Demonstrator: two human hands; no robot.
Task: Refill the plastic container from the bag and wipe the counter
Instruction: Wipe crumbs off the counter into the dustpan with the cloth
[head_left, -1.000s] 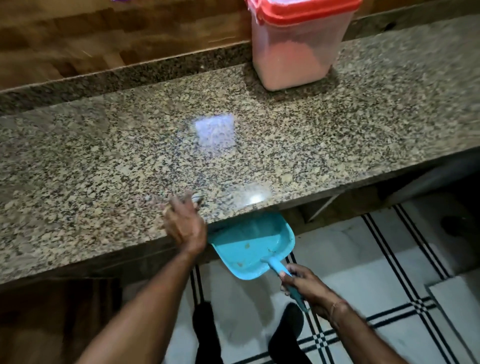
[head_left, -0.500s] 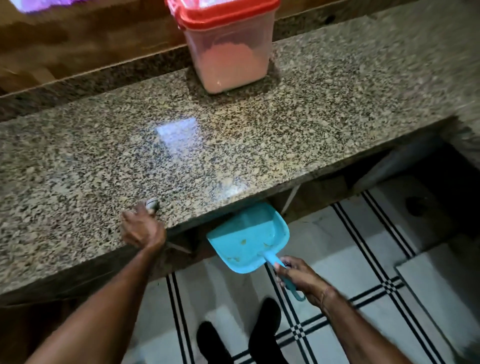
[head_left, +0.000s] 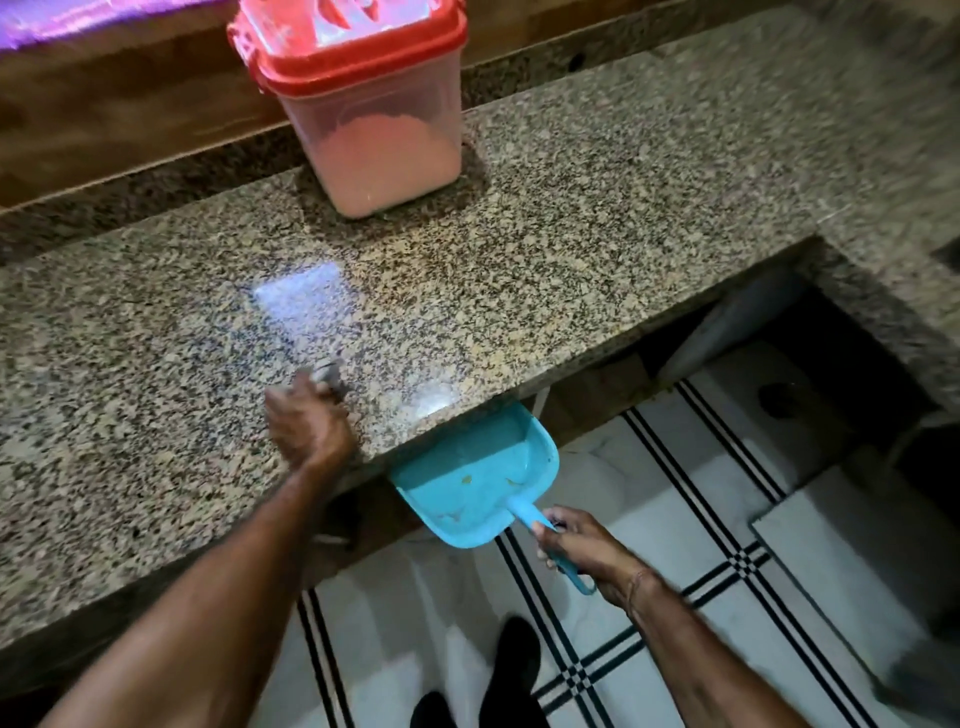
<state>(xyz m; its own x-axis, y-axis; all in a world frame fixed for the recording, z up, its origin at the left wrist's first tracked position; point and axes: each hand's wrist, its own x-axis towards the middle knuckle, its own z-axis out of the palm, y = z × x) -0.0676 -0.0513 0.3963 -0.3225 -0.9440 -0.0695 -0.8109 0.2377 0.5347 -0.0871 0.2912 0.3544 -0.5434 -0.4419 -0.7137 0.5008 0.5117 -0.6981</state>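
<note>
Our left hand (head_left: 306, 423) clutches a blurred grey thing (head_left: 328, 375) near the worktop (head_left: 571, 249) front edge; right hand (head_left: 587, 551) grips the half-hidden dustpan (head_left: 467, 483).

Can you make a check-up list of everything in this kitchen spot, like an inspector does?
Surface: speckled granite counter, shiny.
Job's things: plastic container, red lid on, partly full of pink powder; bag not in view.
Clutter: few orange crumbs in the blue dustpan.
Hands: left hand at the counter edge, fingers round a small grey thing, blurred; right hand grips the dustpan handle, pan below the edge.
Cables: nothing seen.
Surroundings: white floor tiles with black lines; dark shoes.
</note>
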